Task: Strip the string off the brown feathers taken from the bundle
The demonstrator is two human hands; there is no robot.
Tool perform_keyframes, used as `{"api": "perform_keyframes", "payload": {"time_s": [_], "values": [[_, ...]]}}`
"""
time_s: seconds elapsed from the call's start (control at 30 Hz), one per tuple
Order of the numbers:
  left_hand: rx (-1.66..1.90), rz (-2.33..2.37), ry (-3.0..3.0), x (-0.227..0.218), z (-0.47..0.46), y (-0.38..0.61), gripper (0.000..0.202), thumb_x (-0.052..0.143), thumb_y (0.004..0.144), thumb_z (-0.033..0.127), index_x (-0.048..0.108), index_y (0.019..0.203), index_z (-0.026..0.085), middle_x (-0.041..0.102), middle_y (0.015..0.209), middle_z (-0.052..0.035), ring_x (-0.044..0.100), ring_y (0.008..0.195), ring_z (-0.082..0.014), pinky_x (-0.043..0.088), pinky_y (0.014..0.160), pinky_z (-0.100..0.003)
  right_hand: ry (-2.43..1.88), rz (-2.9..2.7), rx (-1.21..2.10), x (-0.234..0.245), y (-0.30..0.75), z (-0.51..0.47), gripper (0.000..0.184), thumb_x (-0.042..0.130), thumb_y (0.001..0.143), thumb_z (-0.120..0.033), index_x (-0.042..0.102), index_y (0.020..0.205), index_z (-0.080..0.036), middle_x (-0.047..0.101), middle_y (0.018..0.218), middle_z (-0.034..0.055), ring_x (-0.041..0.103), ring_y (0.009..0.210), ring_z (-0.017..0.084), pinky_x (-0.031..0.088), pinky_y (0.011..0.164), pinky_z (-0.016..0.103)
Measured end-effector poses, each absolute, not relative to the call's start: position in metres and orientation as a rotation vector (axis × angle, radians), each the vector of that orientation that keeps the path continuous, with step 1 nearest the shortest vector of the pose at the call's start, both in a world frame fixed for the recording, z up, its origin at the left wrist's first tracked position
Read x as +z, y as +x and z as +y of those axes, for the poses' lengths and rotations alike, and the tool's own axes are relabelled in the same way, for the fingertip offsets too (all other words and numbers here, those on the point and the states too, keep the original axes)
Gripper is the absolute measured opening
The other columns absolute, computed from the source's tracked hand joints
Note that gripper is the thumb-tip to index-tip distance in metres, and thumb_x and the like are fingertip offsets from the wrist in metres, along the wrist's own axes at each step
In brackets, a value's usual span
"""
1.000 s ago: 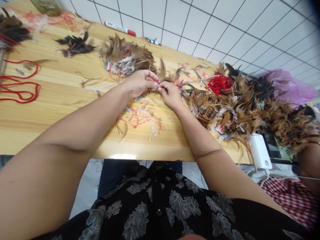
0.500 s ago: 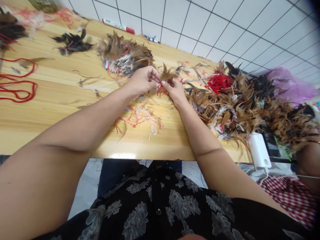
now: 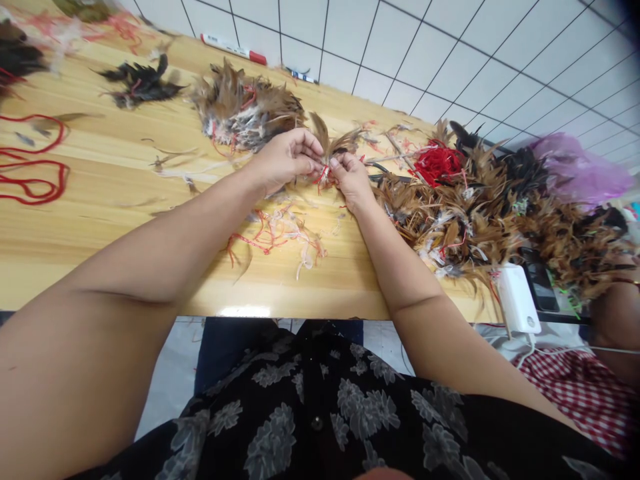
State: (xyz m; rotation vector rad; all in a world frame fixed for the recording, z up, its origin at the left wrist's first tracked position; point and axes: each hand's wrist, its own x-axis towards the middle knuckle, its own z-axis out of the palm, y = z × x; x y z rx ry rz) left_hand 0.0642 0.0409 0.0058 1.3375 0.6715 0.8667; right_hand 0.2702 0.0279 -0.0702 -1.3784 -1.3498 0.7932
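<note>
right grip (image 3: pixel 353 180) is pinching a small feather bunch (image 3: pixel 343 142), left grip (image 3: pixel 287 157) beside it, can't tell if clamped. red string (image 3: pixel 325 175) at its base, so partway i guess; feather heap (image 3: pixel 450 223) right of my grip looks untouched.

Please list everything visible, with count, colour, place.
Feather bunch: one, brown, between hands
Feather bundle: one, brown, back
Dark feathers: two bunches, black, left
Feather pile: one, brownish, right
String tangle: one, red, right
Cord: uncounted, red, left
Thread scraps: many, reddish, front
Markers: two, red and blue, back
Bag: one, purple, right
Box: one, white, right
Phone: one, black, right
Cloth: one, red checked, right
Table: one, yellowish, centre
Wall: one, white, back
Shirt: one, black, bottom
Left hand, right hand: two, centre
</note>
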Motion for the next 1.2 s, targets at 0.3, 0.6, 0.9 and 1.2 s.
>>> {"api": "perform_keyframes", "payload": {"time_s": [0.3, 0.6, 0.9, 1.2], "values": [[0.889, 0.690, 1.532, 0.009, 0.037, 0.066, 0.039, 0.078, 0.075, -0.016, 0.084, 0.090, 0.019, 0.074, 0.089, -0.0024, 0.075, 0.099, -0.0233, 0.054, 0.096, -0.033, -1.484, -1.274, 0.691, -0.072, 0.268, 0.032, 0.040, 0.069, 0.114, -0.056, 0.054, 0.091, -0.027, 0.057, 0.089, -0.0007, 0.064, 0.099, 0.021, 0.066, 0.107, 0.045], [0.917, 0.805, 1.650, -0.001, 0.043, 0.061, 0.010, 0.090, 0.096, 0.020, 0.080, 0.094, 0.023, 0.074, 0.085, -0.0014, 0.064, 0.097, -0.0224, 0.049, 0.093, -0.038, -1.440, -1.379, 0.735, -0.056, 0.258, 0.020, 0.041, 0.076, 0.108, -0.063, 0.065, 0.095, -0.026, 0.074, 0.098, 0.0032, 0.071, 0.101, 0.022, 0.065, 0.106, 0.041], [0.933, 0.696, 1.449, -0.004, 0.050, 0.059, 0.063, 0.107, 0.089, 0.066, 0.061, 0.098, 0.023, 0.059, 0.077, 0.0019, 0.065, 0.113, -0.0227, 0.046, 0.104, -0.042, -1.366, -1.614, 0.858, -0.042, 0.258, 0.011, 0.062, 0.088, 0.091, -0.084, 0.075, 0.093, -0.023, 0.074, 0.089, 0.0026, 0.070, 0.093, 0.022, 0.062, 0.088, 0.037], [0.934, 0.665, 1.477, -0.003, 0.057, 0.053, 0.054, 0.101, 0.074, 0.077, 0.070, 0.090, 0.035, 0.080, 0.090, -0.0023, 0.077, 0.119, -0.0335, 0.058, 0.089, -0.048, -1.311, -1.722, 0.774, -0.060, 0.267, 0.019, 0.062, 0.050, 0.118, -0.076, 0.064, 0.088, -0.024, 0.060, 0.080, 0.0001, 0.062, 0.081, 0.017, 0.057, 0.084, 0.032]]}}
